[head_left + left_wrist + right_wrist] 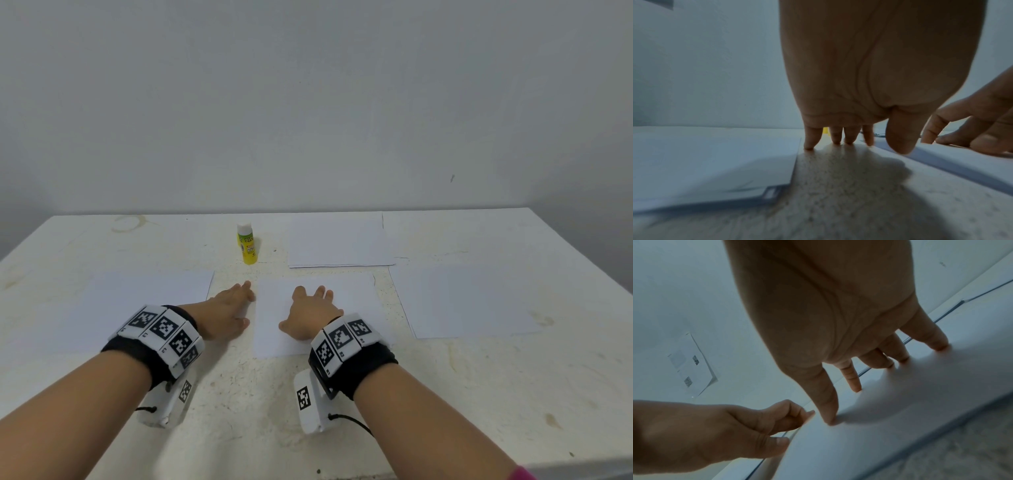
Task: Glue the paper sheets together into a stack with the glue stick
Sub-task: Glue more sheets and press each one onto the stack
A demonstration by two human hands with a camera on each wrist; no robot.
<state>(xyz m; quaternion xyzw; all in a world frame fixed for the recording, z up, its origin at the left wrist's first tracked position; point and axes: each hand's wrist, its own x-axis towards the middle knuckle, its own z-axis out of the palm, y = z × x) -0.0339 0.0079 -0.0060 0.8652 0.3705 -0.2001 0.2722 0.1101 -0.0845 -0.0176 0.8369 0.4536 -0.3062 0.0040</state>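
Several white paper sheets lie apart on the table: a left sheet point(137, 298), a middle sheet point(356, 301), a back sheet point(339, 243) and a right sheet point(469, 301). A yellow glue stick point(247, 244) with a white cap stands upright behind them. My right hand point(301, 308) presses flat on the middle sheet point(900, 402) with fingers spread. My left hand point(246, 305) rests its fingertips point(835, 141) on the bare table between the left sheet point(715, 159) and the middle sheet point(962, 162). Its thumb touches the middle sheet's left edge, which looks slightly raised.
The worn white table point(308, 411) ends at a plain wall close behind the glue stick and the back sheet. Bare tabletop shows between me and the sheets. A small printed notice point(692, 365) hangs on the wall.
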